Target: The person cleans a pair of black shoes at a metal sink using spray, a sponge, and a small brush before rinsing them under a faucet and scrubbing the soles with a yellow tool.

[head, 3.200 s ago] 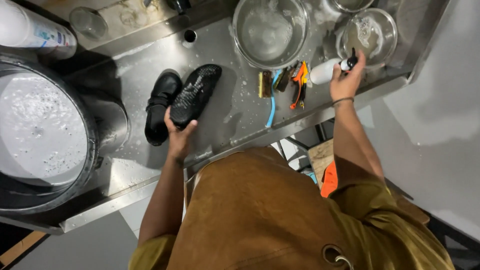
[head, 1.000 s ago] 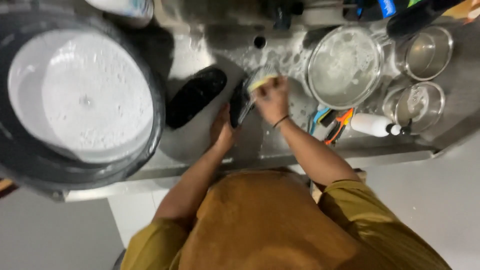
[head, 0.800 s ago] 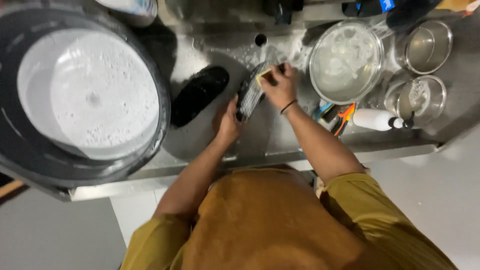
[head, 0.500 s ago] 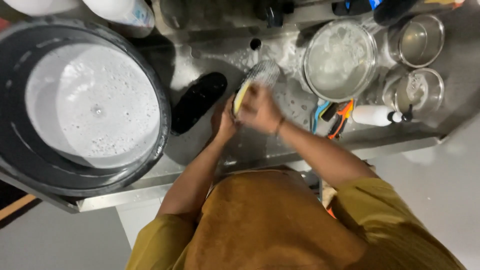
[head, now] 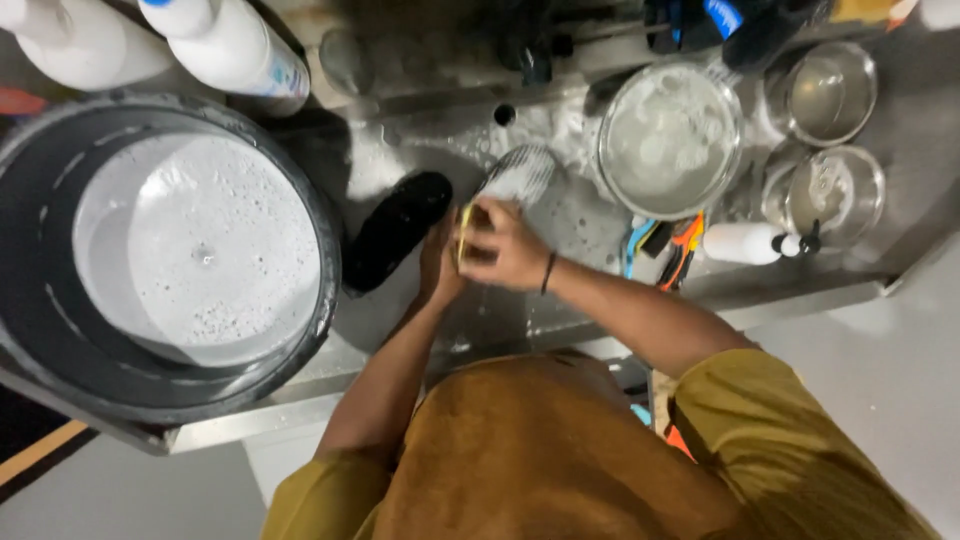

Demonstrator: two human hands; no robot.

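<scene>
My left hand (head: 437, 262) holds the heel end of a black shoe turned sole up; its soapy sole (head: 515, 176) sticks out beyond my fingers. My right hand (head: 503, 245) presses a yellow sponge (head: 464, 228) against the near part of that sole, right beside my left hand. A second black shoe (head: 395, 229) lies on the wet steel counter (head: 560, 300) just left of my hands.
A big dark tub of foamy water (head: 170, 255) fills the left. Steel bowls (head: 668, 140) (head: 825, 90) (head: 822, 195) stand at the right, with a white spray bottle (head: 752, 243) and brushes (head: 672, 240) lying in front. White bottles (head: 225, 45) stand at the back left.
My right hand left the spray bottle and took a yellow sponge. It has rubbed the sole from the toe end down toward the heel. My left hand keeps hold of the shoe.
</scene>
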